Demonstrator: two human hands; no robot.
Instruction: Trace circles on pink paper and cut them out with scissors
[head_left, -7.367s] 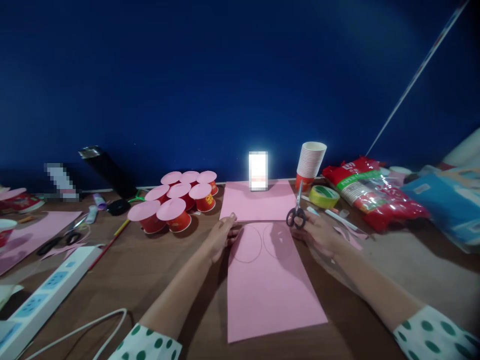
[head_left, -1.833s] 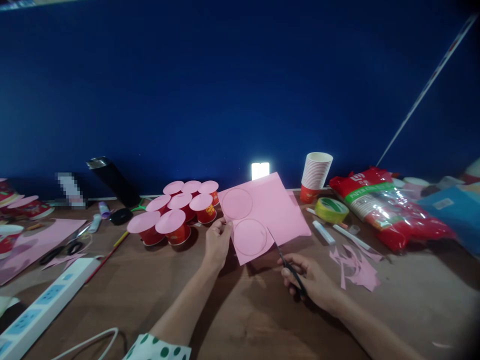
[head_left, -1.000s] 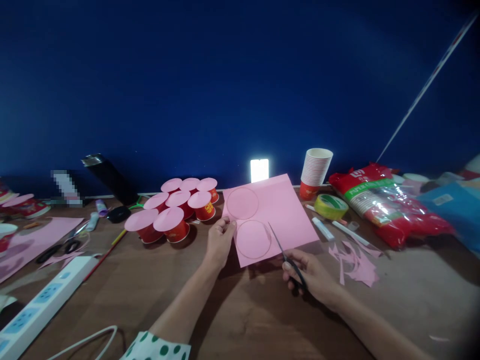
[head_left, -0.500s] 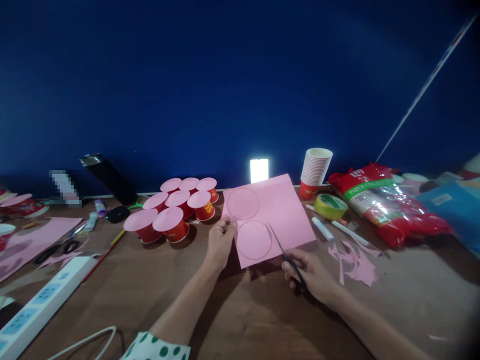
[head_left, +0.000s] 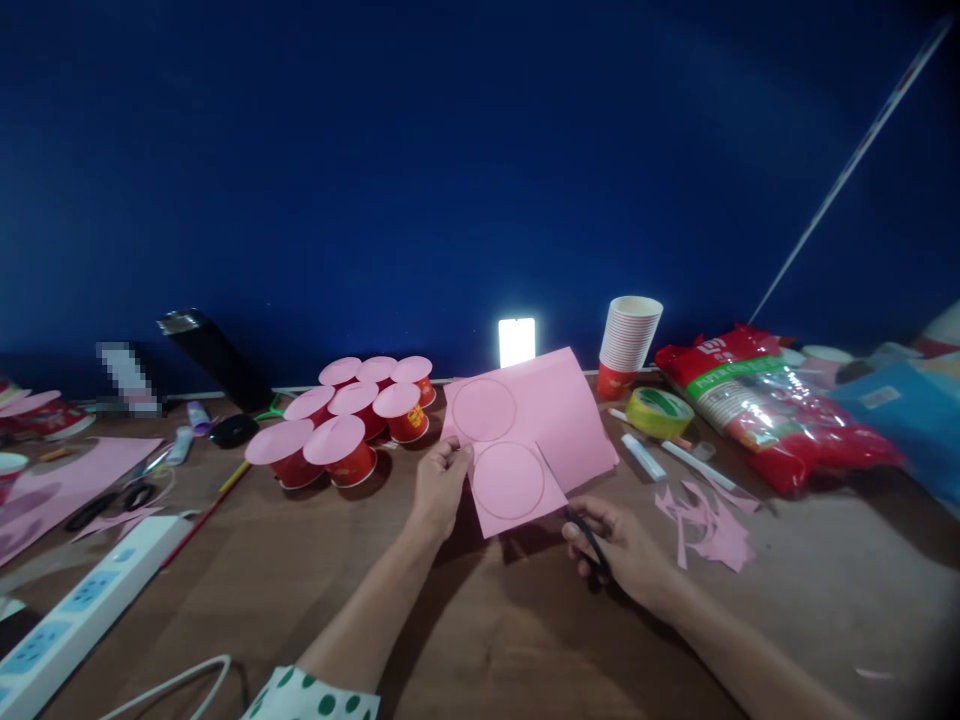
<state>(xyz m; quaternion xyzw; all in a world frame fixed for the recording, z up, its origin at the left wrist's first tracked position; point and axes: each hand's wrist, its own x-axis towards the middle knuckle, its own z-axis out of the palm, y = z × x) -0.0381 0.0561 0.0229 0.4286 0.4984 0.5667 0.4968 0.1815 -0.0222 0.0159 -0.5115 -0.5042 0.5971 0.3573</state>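
Observation:
My left hand pinches the left edge of a pink paper sheet held above the table. Two drawn circles show on the sheet, one above the other. In my right hand is a pair of dark-handled scissors, its blades at the sheet just right of the lower circle. A slit runs up from the bottom edge there, and the paper to its right curls upward. Left of the sheet stand several red paper cups, each topped with a pink paper disc.
Behind the sheet glows a bright light. To the right are stacked paper cups, yellow tape, a glue stick, pink scraps and a red bag. A power strip and black bottle are at left.
The scissor blades have closed through the lower edge of the sheet. Its right part has lifted and curled inward; both hands stay nearly in place.

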